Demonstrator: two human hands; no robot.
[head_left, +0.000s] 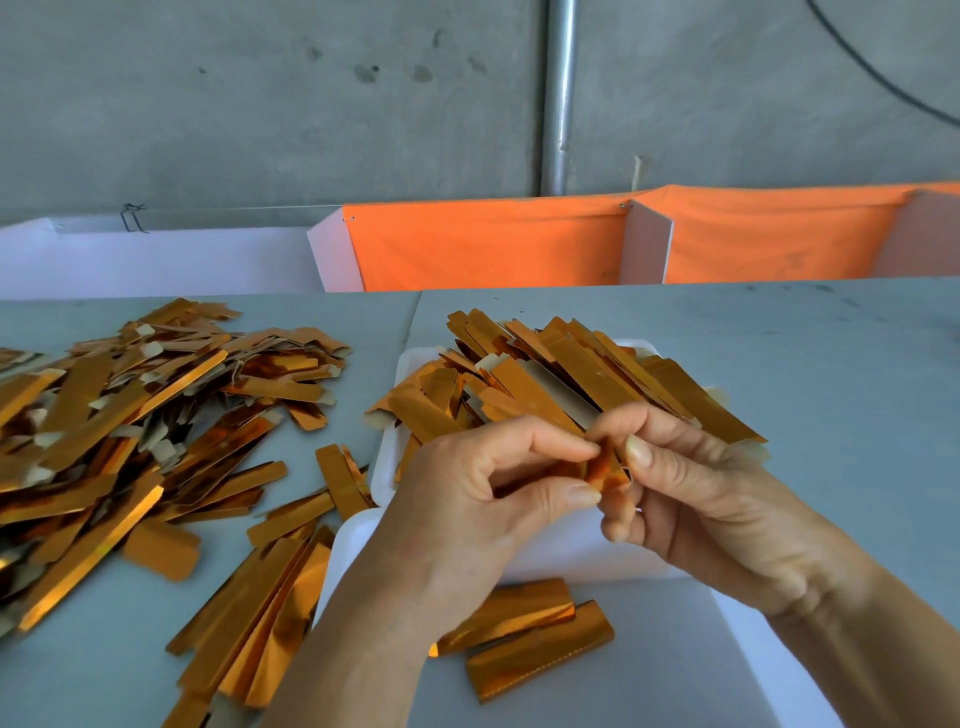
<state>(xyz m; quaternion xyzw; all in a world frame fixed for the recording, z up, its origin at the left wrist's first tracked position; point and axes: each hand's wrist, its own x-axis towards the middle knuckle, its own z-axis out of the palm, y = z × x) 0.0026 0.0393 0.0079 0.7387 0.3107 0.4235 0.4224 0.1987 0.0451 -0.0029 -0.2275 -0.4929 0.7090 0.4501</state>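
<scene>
Desk, head view, left to right. A loose heap of gold foil strips runs off the left edge of the frame and reaches nearly to the desk's far edge. Just right of it, a fan of strips lies touching the rim of the near white tray. Behind that tray stands the far white tray, whose stacked strips overhang its rim on the far and right sides. Above the near tray the left hand and right hand meet. Each grip is closed on the same held strip, pinched between thumb and fingertips and raised clear of both trays. Below the left wrist, folded gold pieces lie flat in the near tray. Right of the trays the desk is bare out to the frame edge, the widest open room. An orange cloth lines the far edge.

Counts: one heap and one fan, their strips too many to count; two trays; two hands; one held strip; two folded pieces.
</scene>
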